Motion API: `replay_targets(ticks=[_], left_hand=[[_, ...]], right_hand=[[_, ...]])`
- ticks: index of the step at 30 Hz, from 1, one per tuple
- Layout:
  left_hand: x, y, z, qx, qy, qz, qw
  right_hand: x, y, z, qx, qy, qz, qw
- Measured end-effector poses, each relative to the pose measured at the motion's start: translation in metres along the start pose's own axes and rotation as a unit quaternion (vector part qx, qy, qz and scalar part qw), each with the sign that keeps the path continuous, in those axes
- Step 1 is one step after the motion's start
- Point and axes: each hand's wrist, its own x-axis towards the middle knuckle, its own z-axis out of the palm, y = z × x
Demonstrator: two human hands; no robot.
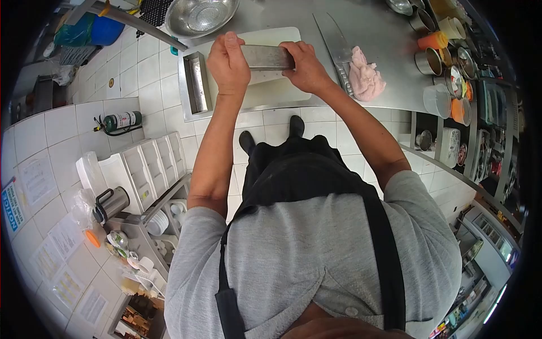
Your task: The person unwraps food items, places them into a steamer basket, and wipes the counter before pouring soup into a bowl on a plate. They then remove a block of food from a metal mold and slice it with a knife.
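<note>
A long grey metal mould or tin [263, 57] is held level between my two hands, over a pale cutting board [276, 93]. My left hand [230, 63] grips its left end, fingers closed round it. Around the right end wrap the fingers of my right hand [305, 66]. What the tin holds, if anything, cannot be made out. Left of the board, a second, narrow metal tin [197, 83] lies near the counter's left edge. To the right of my right hand are a pink cloth [366, 76] and a long knife [333, 42].
A metal colander [201, 16] stands at the counter's back left. Metal pots [428, 61] and a clear plastic tub [437, 100] line the right side. The steel counter's front edge [389, 105] runs before me. A fire extinguisher [121, 121] hangs at the left wall.
</note>
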Motion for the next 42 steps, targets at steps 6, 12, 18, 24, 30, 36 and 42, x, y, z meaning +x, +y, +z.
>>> replay_targets(ticks=[6, 12, 18, 24, 30, 36, 42], left_hand=[[0.031, 0.001, -0.02, -0.13, -0.079, 0.005, 0.988], [0.02, -0.029, -0.065, 0.016, -0.139, -0.072, 0.988], [-0.04, -0.078, -0.012, 0.404, -0.401, 0.107, 0.816], [-0.026, -0.045, 0.005, 0.415, -0.432, 0.078, 0.797], [-0.029, -0.04, 0.003, 0.427, -0.436, 0.062, 0.79], [-0.023, 0.025, -0.018, 0.414, -0.381, 0.092, 0.822], [0.005, 0.009, -0.047, 0.216, -0.338, 0.045, 0.915]], right_hand=[[-0.027, 0.049, -0.073, 0.015, 0.083, -0.008, 0.996], [-0.095, 0.122, -0.158, 0.409, 0.118, 0.286, 0.858], [-0.162, 0.251, -0.16, 0.677, 0.202, 0.313, 0.635], [-0.161, 0.234, -0.186, 0.593, 0.25, 0.4, 0.653], [-0.176, 0.235, -0.194, 0.03, 0.203, 0.457, 0.865], [-0.138, 0.158, -0.272, -0.035, 0.159, 0.304, 0.939], [-0.091, 0.009, -0.339, 0.094, 0.239, 0.079, 0.963]])
